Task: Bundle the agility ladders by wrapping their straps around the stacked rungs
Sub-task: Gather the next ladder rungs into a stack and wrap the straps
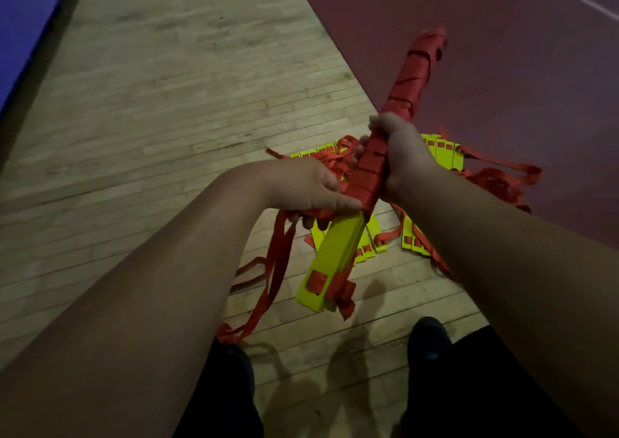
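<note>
Two hands hold the stack of yellow rungs (pixel 338 253) above the wooden floor (pixel 167 102): the right hand (pixel 402 156) grips its strap-wrapped middle, the left hand (pixel 311 186) pinches the loose orange strap (pixel 278 263) beside it.

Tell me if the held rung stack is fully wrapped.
Partly: red strap covers the rung stack from its far end to the left hand; near yellow end bare.
</note>
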Action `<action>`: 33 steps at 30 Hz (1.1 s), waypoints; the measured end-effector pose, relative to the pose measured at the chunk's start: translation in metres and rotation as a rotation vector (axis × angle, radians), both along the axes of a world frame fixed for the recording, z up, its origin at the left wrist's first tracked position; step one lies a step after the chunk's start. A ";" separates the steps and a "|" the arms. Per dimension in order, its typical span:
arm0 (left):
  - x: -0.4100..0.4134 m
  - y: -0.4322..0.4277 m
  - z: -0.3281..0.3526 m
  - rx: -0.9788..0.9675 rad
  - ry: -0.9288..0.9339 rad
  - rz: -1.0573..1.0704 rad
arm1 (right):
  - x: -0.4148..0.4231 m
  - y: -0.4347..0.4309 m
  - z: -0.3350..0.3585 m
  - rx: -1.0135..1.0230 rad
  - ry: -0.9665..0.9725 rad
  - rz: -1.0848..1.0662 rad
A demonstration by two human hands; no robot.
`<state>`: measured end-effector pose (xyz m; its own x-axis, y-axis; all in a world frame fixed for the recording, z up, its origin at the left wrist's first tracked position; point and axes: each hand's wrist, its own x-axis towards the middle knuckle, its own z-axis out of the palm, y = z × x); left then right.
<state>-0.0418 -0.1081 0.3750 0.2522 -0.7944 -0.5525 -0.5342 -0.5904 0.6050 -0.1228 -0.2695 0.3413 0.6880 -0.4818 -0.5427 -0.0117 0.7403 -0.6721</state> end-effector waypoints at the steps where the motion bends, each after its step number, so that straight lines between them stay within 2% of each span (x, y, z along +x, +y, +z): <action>1: -0.002 -0.001 -0.002 0.041 -0.081 -0.035 | 0.002 0.000 -0.005 -0.038 0.068 0.000; 5: -0.015 -0.010 -0.015 0.172 -0.287 -0.106 | 0.008 0.001 -0.020 -0.186 0.228 -0.018; 9: -0.019 -0.014 -0.027 0.105 -0.422 -0.104 | 0.011 0.001 -0.019 -0.170 0.230 -0.011; 13: -0.009 -0.012 -0.026 0.026 -0.300 -0.003 | 0.007 0.000 -0.006 -0.095 0.130 0.000; 16: -0.007 -0.004 -0.018 -0.031 0.035 0.115 | -0.001 0.001 0.006 0.040 -0.068 -0.023; 19: -0.012 -0.001 -0.009 -0.168 0.388 0.252 | -0.005 0.002 0.017 0.148 -0.270 0.007; 21: -0.015 -0.003 -0.005 -0.234 0.487 0.280 | -0.004 0.001 0.020 0.203 -0.352 0.032; 25: -0.017 -0.007 -0.003 -0.208 0.403 0.257 | -0.003 -0.005 0.017 0.221 -0.373 0.054; 33: -0.011 -0.010 -0.007 -0.194 0.241 0.195 | 0.000 -0.007 0.007 0.193 -0.244 0.040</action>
<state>-0.0530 -0.1185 0.3684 0.2901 -0.8400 -0.4586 -0.2512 -0.5292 0.8104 -0.1227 -0.2763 0.3481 0.8254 -0.3561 -0.4381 0.1008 0.8565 -0.5062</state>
